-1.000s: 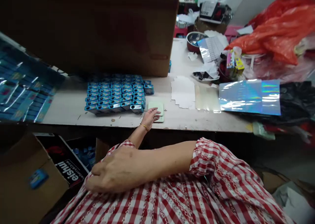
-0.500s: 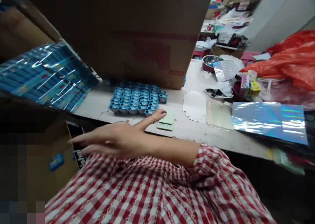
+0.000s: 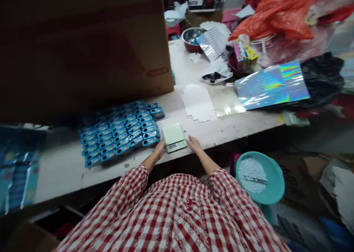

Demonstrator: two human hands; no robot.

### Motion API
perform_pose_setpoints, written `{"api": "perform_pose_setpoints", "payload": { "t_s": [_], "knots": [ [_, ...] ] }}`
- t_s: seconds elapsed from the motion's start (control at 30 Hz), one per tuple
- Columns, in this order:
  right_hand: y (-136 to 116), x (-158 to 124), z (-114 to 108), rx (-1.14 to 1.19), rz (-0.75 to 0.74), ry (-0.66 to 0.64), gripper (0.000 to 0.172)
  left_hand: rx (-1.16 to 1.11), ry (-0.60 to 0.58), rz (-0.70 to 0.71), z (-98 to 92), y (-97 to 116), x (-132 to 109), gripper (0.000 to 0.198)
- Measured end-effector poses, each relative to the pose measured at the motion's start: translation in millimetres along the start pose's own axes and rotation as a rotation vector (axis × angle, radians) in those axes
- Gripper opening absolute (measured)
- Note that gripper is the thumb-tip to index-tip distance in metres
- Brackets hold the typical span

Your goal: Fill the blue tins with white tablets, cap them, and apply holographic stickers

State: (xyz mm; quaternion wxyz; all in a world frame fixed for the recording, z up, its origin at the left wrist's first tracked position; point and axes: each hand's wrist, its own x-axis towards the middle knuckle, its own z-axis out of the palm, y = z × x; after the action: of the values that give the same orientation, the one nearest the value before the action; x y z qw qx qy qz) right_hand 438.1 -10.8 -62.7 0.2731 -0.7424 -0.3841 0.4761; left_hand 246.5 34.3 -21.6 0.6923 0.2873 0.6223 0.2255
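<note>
A pale green kitchen scale (image 3: 173, 134) sits near the front edge of the white table, its small display facing me. Against its left side is my left hand (image 3: 159, 149), fingers closed on the edge. My right hand (image 3: 194, 144) holds the opposite side, at the lower right corner. Just left of the scale, rows of small blue packs (image 3: 118, 132) stand tightly together on the table.
A tall cardboard box (image 3: 110, 52) rises behind the packs. White card sheets (image 3: 198, 102), a clear sheet (image 3: 228, 101) and a shiny holographic sheet (image 3: 272, 86) lie rightward. Below the table edge, a teal basin (image 3: 278, 182) contains white pellets and a metal tool.
My view has swung right and down. My right arm, earlier stretched across to the left, has come back to the scale's right side. My left hand has moved to its left edge.
</note>
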Motion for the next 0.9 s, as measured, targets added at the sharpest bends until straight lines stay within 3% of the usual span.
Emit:
{"api": "perform_pose_setpoints", "payload": {
  "t_s": [0.1, 0.2, 0.33, 0.43, 0.57, 0.67, 0.77, 0.9],
  "knots": [
    [-14.5, 21.6, 26.5, 0.029, 0.023, 0.034, 0.042, -0.027, 0.027, -0.122, -3.0, 3.1, 15.3, 0.024],
    [-15.5, 31.3, 39.9, 0.094, 0.053, 0.074, 0.040, -0.082, -0.035, -0.175, -8.1, 1.8, 22.2, 0.024],
    [0.8, 24.2, 29.4, 0.241, 0.074, 0.095, 0.037, -0.098, -0.122, -0.233, -8.5, 0.5, 19.7, 0.023],
    [19.8, 7.8, 6.2, 0.372, 0.051, 0.129, 0.049, -0.085, -0.191, -0.295, 5.2, 5.6, 13.2, 0.023],
    [53.7, -20.4, -40.7, 0.707, 0.021, 0.303, 0.053, -0.066, -0.350, -0.273, 43.9, 19.8, 2.8, 0.020],
    [88.8, -36.6, -95.0, 1.012, 0.016, 0.515, 0.056, 0.011, -0.413, -0.232, 76.5, 29.4, -1.5, 0.017],
    [128.2, -39.0, -164.9, 1.049, 0.027, 0.735, 0.051, 0.083, -0.384, -0.236, 102.2, 33.2, 0.1, 0.017],
    [172.4, -15.6, -258.8, 0.964, 0.112, 1.065, 0.048, 0.127, -0.269, -0.227, 128.2, 30.9, 6.8, 0.017]
  ]
}}
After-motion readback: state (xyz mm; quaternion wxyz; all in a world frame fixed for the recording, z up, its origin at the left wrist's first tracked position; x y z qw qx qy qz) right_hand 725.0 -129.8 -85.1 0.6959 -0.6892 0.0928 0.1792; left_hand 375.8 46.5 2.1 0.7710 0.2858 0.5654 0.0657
